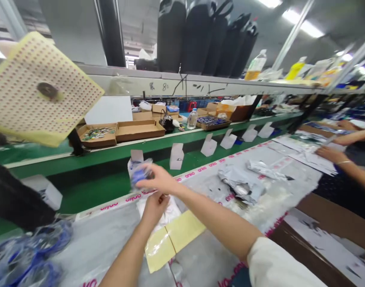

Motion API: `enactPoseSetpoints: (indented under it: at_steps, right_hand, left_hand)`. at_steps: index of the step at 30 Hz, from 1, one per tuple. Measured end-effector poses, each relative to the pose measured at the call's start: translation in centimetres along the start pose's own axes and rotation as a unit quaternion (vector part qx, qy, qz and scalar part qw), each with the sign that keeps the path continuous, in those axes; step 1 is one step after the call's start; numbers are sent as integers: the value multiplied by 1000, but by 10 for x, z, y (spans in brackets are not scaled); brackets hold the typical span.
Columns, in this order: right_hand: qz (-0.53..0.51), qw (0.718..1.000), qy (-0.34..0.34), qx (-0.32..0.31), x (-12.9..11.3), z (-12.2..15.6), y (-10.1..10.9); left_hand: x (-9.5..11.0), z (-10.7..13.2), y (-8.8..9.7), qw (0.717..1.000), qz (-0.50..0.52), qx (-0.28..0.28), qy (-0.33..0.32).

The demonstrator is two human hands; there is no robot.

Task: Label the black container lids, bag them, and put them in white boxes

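Note:
My right hand point(159, 178) reaches over the bench with its fingers closed round a blue item in clear plastic point(139, 175), blurred by motion. Just behind that item stands a small open white box point(136, 156) on the green conveyor side. Below it, my left hand point(154, 209) is pinched over a crumpled white sheet or bag point(170, 213); what its fingertips hold, if anything, is hidden. Yellow paper point(174, 241) with a dark line across it lies on the bench close to both hands. At the left is a pile of blue coiled items in clear plastic point(35, 255).
More small white boxes point(176, 156) line the green conveyor point(197, 157). Silver plastic packets point(242, 187) lie on the plastic-covered bench. A yellow dotted sheet point(41, 87) hangs at upper left. A shelf point(134, 81) crosses overhead. At right, a co-worker's hands point(332, 153) handle papers.

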State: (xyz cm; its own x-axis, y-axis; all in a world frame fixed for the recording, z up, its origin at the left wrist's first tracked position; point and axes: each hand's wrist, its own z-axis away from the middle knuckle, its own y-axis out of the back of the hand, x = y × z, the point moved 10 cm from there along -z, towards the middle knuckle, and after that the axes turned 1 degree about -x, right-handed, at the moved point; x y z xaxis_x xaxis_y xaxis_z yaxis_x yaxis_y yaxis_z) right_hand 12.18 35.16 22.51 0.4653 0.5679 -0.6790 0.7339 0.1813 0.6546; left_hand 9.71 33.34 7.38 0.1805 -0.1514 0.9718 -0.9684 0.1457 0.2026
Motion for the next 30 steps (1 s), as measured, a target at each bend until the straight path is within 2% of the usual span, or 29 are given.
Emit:
enactPoseSetpoints:
  at_steps: [2,4,6,8,12,16,21,24,30]
  right_hand:
    - [82,991,-54,94,49,0,59]
    - [151,971,-98,159,88,2,107]
    - [210,951,-122,193,112,4,137]
    - [259,938,-122,196,125,2,146]
    - [340,922,-109,149,136,-7,123]
    - [393,907,-102,109,146,-13,98]
    - [441,889,-74,97,150,-5,83]
    - [466,878,-58,89,147,2,73]
    - [513,856,-24,63,144,-3,58]
  left_hand:
    - [2,0,-2,1000,6,-9,-10]
    - [1,-1,-2,1000,10,-9,-13]
    - [0,-2,-2,1000,11,-9,-12]
    - [-1,-3,-3,1000,9,-10,-10]
    - [-2,-3,-4,1000,-7,-16,-9]
    - [-12,-6,-3,1000,2,-20,-3]
    - [-21,-9,-1,1000,24,-3,-6]
    - [-19,-6,1,999,41,18,-1]
    - [-13,-3,0,999,43,9,0]
